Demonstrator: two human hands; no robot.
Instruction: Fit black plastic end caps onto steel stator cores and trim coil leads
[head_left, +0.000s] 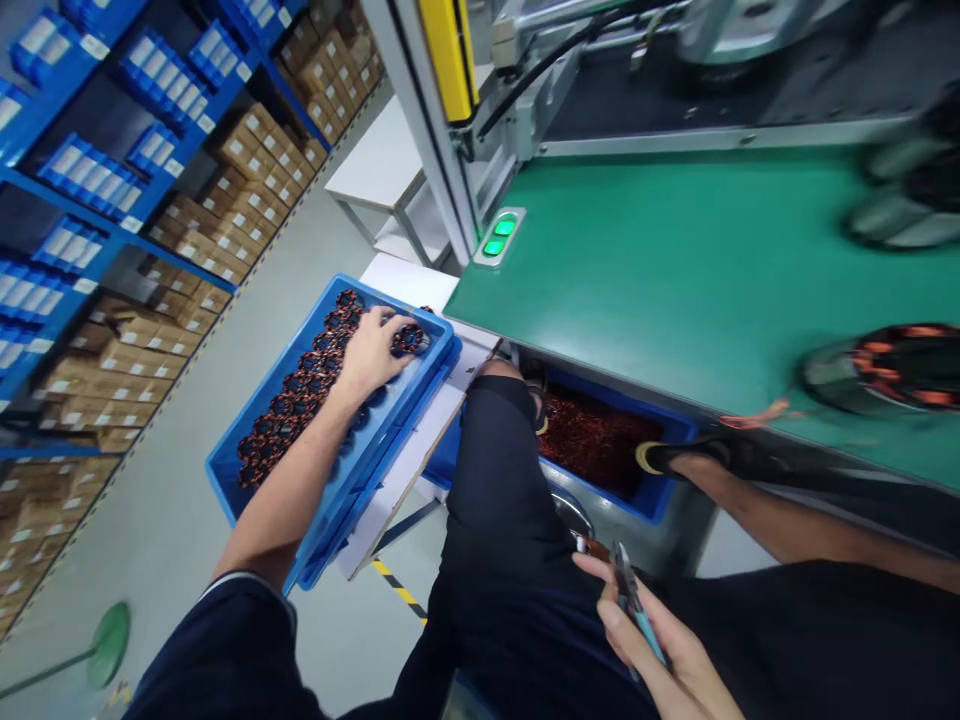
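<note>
My left hand reaches into a blue plastic bin, its fingers and thumb curled round a small motor stator with copper windings. Rows of similar wound stators fill the far left side of that bin. Over my lap, my right hand grips a pair of cutting pliers with teal handles, jaws pointing up and away. Whether the jaws are parted is hard to make out.
A green-topped bench carries a larger copper-wound stator, blurred, and two green-lit buttons. Beneath it sits a blue tray of copper scraps. Behind are a white table and blue shelving with boxes.
</note>
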